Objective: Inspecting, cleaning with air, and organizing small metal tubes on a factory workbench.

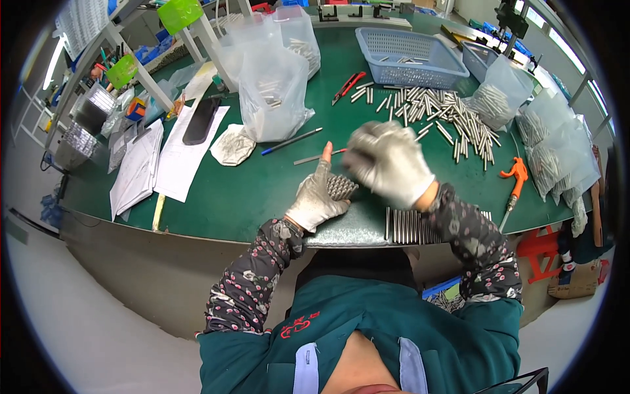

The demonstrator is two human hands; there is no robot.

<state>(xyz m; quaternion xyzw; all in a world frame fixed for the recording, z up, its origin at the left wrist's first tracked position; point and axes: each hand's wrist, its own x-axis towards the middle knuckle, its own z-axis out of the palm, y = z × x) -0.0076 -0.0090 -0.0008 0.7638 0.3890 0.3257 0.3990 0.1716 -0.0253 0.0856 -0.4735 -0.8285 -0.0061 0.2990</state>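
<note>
My left hand [314,202], in a pale glove with bare fingertips, is closed around a bundle of short metal pins [340,187], their ends showing above the green table near its front edge. Right beside the bundle, my right hand [387,161] hovers, also gloved; its fingers are smeared by motion, so what they hold does not show. Beneath my right forearm, a row of metal pins [410,226] lies side by side at the table edge. A thin metal strip [308,159] and a blue-capped pen [292,141] rest beyond my left hand.
Loose pins [453,115] are heaped at the back right, before a blue basket [413,58]. Bags of pins [551,144] and an orange air gun [517,176] lie right. Plastic bags [269,92], a red cutter [349,87], a phone [201,121] and papers [180,167] occupy the left and back.
</note>
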